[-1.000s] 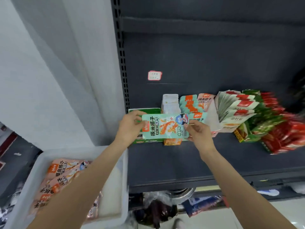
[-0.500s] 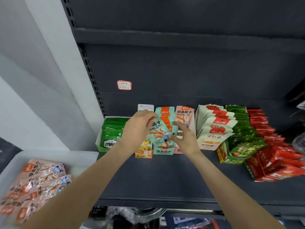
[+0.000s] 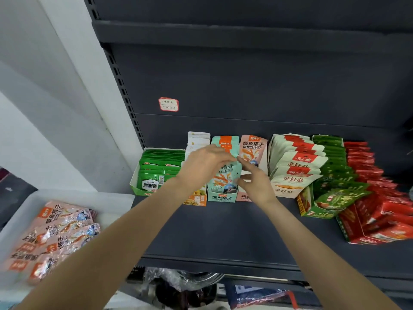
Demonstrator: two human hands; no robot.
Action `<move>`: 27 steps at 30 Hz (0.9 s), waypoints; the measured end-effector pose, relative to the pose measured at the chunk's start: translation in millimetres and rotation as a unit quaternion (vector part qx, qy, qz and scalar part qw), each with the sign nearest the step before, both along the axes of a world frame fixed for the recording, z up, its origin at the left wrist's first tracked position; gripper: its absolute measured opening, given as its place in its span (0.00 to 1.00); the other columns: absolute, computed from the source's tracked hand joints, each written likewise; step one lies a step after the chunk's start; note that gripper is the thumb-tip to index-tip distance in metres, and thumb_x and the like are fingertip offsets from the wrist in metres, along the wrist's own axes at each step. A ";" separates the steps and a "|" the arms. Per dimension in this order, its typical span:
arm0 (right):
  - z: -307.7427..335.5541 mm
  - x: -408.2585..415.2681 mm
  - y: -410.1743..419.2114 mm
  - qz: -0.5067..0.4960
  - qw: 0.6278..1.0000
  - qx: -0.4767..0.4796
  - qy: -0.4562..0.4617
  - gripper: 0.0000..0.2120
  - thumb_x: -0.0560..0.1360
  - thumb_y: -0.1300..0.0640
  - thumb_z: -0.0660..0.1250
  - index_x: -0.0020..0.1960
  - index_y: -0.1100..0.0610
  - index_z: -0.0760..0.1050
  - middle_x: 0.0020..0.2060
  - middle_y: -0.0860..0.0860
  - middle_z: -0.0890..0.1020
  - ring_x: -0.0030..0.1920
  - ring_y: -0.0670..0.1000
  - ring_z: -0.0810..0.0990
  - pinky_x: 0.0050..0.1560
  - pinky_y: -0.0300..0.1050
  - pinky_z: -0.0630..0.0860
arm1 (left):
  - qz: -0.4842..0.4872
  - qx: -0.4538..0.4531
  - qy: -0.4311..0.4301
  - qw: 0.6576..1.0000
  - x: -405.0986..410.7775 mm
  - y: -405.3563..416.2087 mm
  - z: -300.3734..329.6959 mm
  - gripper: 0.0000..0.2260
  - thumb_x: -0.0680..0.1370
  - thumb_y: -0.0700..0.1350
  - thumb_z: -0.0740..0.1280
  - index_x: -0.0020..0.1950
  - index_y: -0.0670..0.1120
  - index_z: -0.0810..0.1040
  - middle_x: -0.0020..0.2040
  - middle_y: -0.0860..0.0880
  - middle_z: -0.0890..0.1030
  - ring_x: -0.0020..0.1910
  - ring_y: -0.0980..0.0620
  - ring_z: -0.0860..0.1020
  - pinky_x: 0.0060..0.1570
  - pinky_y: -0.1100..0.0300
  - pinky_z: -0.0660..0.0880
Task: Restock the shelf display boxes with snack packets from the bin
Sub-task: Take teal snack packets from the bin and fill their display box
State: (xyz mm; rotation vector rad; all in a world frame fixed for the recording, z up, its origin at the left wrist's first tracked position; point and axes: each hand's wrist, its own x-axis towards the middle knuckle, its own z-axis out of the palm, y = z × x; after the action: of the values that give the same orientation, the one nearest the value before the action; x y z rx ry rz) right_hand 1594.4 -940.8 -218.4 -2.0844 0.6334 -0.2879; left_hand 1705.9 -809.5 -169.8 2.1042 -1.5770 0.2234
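Standing in a row on the dark shelf (image 3: pixel 223 233), the display boxes hold packets upright: a green box (image 3: pixel 143 189) of green sachets at the far left, then an orange box (image 3: pixel 196 200), a teal box (image 3: pixel 221 196) of teal packets, and a pink box (image 3: pixel 243 196) with one pink packet (image 3: pixel 253 148) at its back. Further right lean cream packs (image 3: pixel 295 173), green packs (image 3: pixel 335 173) and red packs (image 3: pixel 375 198). Down at the left, a white bin (image 3: pixel 116 200) holds a loose heap of pink snack packets (image 3: pixel 53 233).

Over the teal box, the left hand (image 3: pixel 203 164) curls its fingers on the top edge of a teal packet (image 3: pixel 225 179), pinching it. The right hand (image 3: pixel 254 182) meets the packet's right edge with bent fingers; whether it truly grips I cannot tell. The packet sits tilted at the front of the teal box, between both hands.
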 end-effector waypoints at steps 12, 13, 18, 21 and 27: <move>-3.0 -0.7 6.4 -0.004 1.000 -0.011 0.009 0.30 0.75 0.63 0.67 0.74 0.52 0.61 0.67 0.50 0.73 0.64 0.51 0.74 0.57 0.44 0.74 | 0.066 0.091 -0.087 0.990 12.7 22.6 -50.2 0.34 0.60 0.30 0.78 0.65 0.46 0.76 0.60 0.45 0.79 0.57 0.45 0.79 0.50 0.48 0.78; -2.8 -0.6 6.8 0.000 1.000 -0.023 0.015 0.30 0.75 0.63 0.67 0.74 0.53 0.61 0.67 0.51 0.73 0.64 0.51 0.74 0.59 0.46 0.74 | 0.062 0.100 -0.087 0.989 12.8 21.2 -51.0 0.33 0.63 0.31 0.77 0.66 0.46 0.74 0.62 0.44 0.78 0.60 0.45 0.77 0.54 0.48 0.76; 4.5 -0.5 12.1 -0.003 0.992 -0.126 0.025 0.30 0.74 0.61 0.69 0.73 0.54 0.62 0.69 0.52 0.68 0.69 0.52 0.66 0.68 0.48 0.65 | 0.074 0.130 -0.059 0.987 8.2 22.9 -50.4 0.22 0.81 0.44 0.60 0.75 0.48 0.61 0.74 0.49 0.64 0.74 0.50 0.60 0.71 0.50 0.56; 16.5 1.8 25.6 0.019 0.970 -0.240 -0.026 0.25 0.74 0.60 0.68 0.70 0.55 0.67 0.69 0.51 0.67 0.70 0.52 0.63 0.69 0.47 0.62 | 0.070 0.053 -0.044 0.995 3.6 31.8 -42.2 0.17 0.76 0.43 0.66 0.66 0.46 0.74 0.64 0.44 0.76 0.63 0.44 0.74 0.59 0.47 0.72; 29.0 25.9 82.0 0.074 0.950 -0.297 -0.061 0.18 0.74 0.63 0.66 0.64 0.57 0.74 0.63 0.53 0.73 0.63 0.54 0.70 0.62 0.51 0.70 | 0.158 -0.017 0.013 0.987 13.1 89.8 -34.6 0.16 0.76 0.49 0.57 0.59 0.46 0.77 0.53 0.47 0.79 0.50 0.45 0.78 0.46 0.52 0.74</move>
State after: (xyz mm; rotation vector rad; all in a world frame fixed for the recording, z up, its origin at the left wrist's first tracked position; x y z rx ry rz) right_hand 1620.3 -858.8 -189.4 -2.6464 0.3310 -0.5724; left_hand 1719.0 -719.7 -204.4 2.3114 -1.2093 0.3264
